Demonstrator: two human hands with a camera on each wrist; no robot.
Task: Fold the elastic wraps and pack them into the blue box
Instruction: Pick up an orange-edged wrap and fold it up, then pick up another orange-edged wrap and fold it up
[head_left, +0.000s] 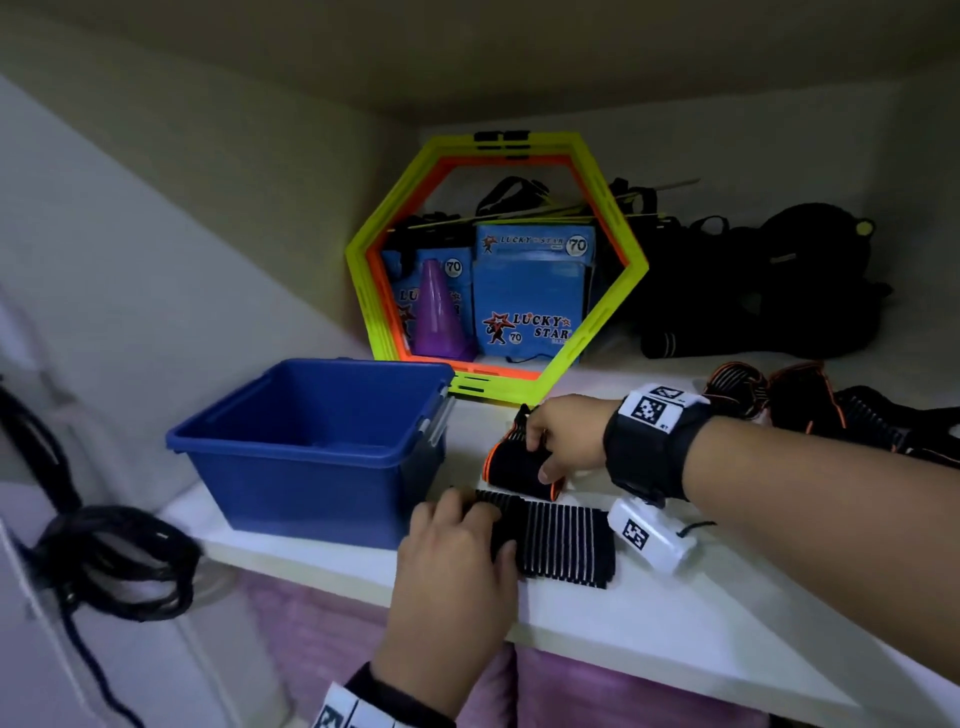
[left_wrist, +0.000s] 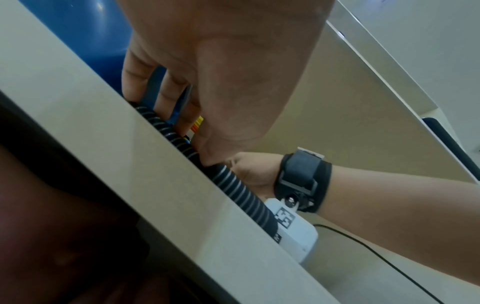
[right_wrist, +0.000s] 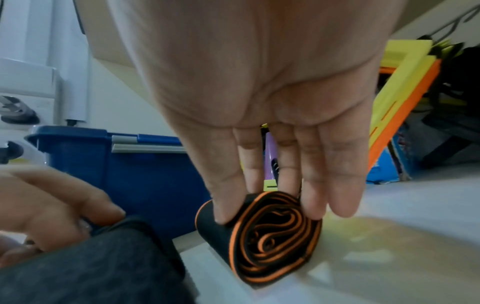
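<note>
A black elastic wrap with white stripes and orange edges lies on the white shelf (head_left: 675, 613), just right of the blue box (head_left: 311, 447). Its far end is wound into a roll (head_left: 514, 462). My right hand (head_left: 540, 452) pinches that roll (right_wrist: 265, 232) between thumb and fingers (right_wrist: 309, 195). The flat striped stretch (head_left: 566, 540) runs toward the shelf's front edge. My left hand (head_left: 483, 525) holds down its left end with bent fingers (left_wrist: 166, 96) and thumb on the striped fabric (left_wrist: 241, 191). The blue box (right_wrist: 130, 164) stands open; I see nothing inside it.
Several loose wraps (head_left: 810, 405) lie in a heap at the right behind my right arm. A yellow and orange hexagon frame (head_left: 498, 260) leans at the back, with blue packets and a purple cone (head_left: 439, 317) inside it. Black straps and bags (head_left: 779, 286) fill the back right corner.
</note>
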